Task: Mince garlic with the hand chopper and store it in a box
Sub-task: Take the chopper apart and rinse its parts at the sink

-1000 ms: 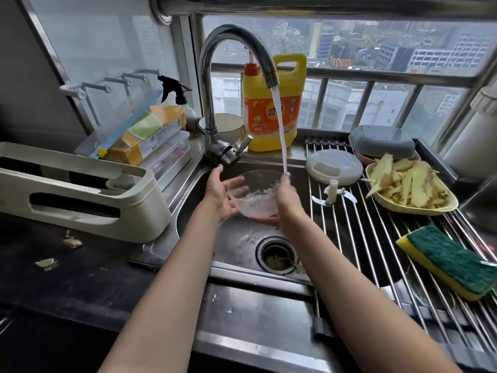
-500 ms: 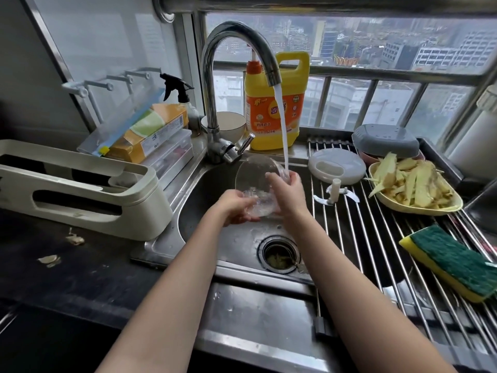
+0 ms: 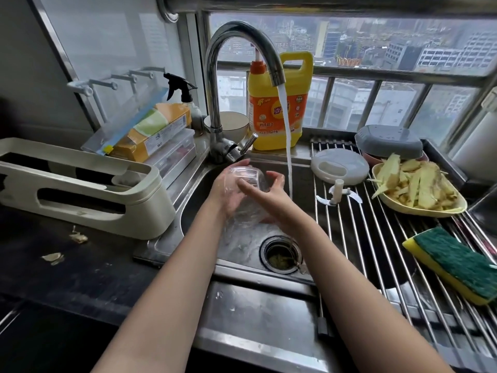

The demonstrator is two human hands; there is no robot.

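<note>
Clear bowl (image 3: 248, 184) over sink (image 3: 193, 211), just left of water stream (image 3: 287, 146). Held between left hand (image 3: 228, 193) cupping its side and right hand (image 3: 269, 200) pressing with straight fingers. Wet, slippery: may slip, drop, crack. Blade (image 3: 338, 193) on rack edge near right arm: may cut.

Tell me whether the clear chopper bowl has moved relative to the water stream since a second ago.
Yes. The clear chopper bowl has moved left, out from under the water stream, and is now tipped over between both hands, left of the falling water.
</note>
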